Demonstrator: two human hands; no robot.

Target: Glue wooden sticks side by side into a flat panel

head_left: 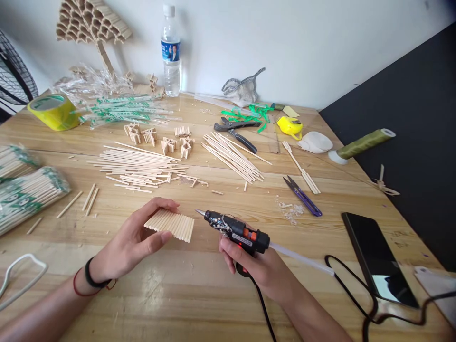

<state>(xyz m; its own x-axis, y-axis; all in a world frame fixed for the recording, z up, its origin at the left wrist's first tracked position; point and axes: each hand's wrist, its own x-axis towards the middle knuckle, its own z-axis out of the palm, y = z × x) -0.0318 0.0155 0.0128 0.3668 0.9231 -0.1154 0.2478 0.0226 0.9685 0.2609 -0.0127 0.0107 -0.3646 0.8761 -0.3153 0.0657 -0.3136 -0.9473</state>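
Note:
My left hand (142, 230) pinches a small panel of short wooden sticks (171, 224), laid side by side, between thumb and fingers above the table. My right hand (245, 261) is wrapped round the handle of a black hot glue gun (238, 232). Its nozzle points left toward the panel, a small gap apart from it. A clear glue stick (301, 257) juts out of the gun's back, and a small red light glows near the grip. Beyond my hands lie a pile of long thin sticks (138, 161) and several small glued stick pieces (167, 145).
Purple thread snips (302, 195), a phone (379, 256) and a black cord (370, 304) lie right. Black-handled cutters (238, 130) rest beside a second stick pile (231, 156). Bagged sticks (32, 194), yellow tape (55, 111) and a water bottle (171, 52) stand left and behind.

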